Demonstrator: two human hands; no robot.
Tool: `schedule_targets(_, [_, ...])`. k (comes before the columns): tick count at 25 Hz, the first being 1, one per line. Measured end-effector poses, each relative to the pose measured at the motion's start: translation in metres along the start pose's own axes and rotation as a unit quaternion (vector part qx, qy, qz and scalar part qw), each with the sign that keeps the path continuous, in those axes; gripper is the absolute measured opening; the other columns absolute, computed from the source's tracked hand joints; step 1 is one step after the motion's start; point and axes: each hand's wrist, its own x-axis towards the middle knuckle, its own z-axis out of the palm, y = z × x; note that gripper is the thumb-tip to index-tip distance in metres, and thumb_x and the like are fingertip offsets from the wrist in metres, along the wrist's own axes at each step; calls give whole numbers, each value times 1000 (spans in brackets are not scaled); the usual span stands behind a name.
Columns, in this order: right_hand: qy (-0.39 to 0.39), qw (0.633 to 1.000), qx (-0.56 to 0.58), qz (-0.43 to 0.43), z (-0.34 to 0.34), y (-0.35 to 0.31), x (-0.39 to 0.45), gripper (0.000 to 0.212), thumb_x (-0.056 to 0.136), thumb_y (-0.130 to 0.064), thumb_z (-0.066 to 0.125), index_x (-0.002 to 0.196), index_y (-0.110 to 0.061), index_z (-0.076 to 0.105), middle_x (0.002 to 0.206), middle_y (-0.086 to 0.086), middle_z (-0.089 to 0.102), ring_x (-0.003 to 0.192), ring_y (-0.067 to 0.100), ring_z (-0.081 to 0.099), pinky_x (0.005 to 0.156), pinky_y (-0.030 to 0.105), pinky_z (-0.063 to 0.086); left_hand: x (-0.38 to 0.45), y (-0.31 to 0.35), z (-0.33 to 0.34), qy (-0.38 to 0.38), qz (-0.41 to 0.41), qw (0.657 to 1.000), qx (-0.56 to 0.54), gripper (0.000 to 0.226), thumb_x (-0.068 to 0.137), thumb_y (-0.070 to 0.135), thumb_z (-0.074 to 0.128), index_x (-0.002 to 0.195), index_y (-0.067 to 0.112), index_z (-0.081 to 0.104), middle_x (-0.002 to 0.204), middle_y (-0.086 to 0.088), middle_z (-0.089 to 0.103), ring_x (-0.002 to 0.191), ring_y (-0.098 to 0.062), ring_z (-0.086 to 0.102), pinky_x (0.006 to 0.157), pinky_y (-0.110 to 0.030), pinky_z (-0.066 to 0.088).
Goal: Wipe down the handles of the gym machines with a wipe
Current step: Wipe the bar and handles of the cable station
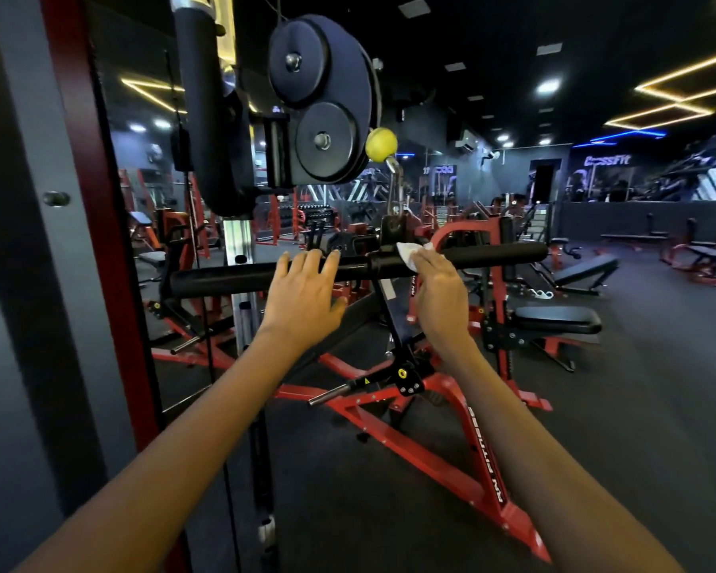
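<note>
Bar (pixel 232 279), black and padded, hangs level at chest height from a clip (pixel 394 188) under a yellow ball (pixel 381 144) and two black pulleys (pixel 321 101) on the cable machine. Left hand (pixel 304 299) lies over the bar left of its middle, fingers (pixel 313 260) straight and released, hooked over the top. Right hand (pixel 441 295) presses a white wipe (pixel 408 252) onto the bar just right of the middle, fingers curled round it; red machines (pixel 464 440) stand on the floor behind.
</note>
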Motion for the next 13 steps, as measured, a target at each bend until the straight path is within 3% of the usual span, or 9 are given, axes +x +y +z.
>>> schedule_targets(4, [-20, 991, -27, -129, 7, -1, -6, 42, 65, 14, 51, 103, 6, 67, 107, 21, 67, 103, 34, 64, 89, 44, 49, 19, 17, 8, -3, 19, 999, -27, 68, 94, 45, 47, 148, 13, 22, 146, -8, 34, 136, -26, 30, 115, -41, 15])
schedule_targets(8, [8, 1000, -6, -24, 1, 23, 6, 46, 61, 20, 56, 105, 9, 65, 108, 25, 65, 105, 40, 61, 92, 49, 46, 32, 33, 17, -2, 41, 998, -46, 68, 93, 44, 48, 148, 13, 22, 146, -8, 35, 136, -25, 30, 116, -40, 13])
schedule_targets(11, [5, 988, -16, -155, 8, 20, 3, 41, 62, 14, 56, 101, 8, 67, 105, 22, 67, 101, 35, 64, 92, 46, 46, 51, 44, 19, 0, 15, 997, -79, 61, 93, 39, 48, 143, 8, 31, 140, -11, 45, 131, -26, 38, 112, -38, 18])
schedule_targets(13, [15, 986, -5, -168, 3, 46, 8, 43, 60, 14, 54, 100, 8, 68, 104, 22, 67, 100, 34, 65, 91, 46, 48, 66, 57, 19, 16, -31, 992, -124, 52, 94, 37, 46, 135, 5, 39, 128, -16, 55, 122, -29, 47, 105, -37, 25])
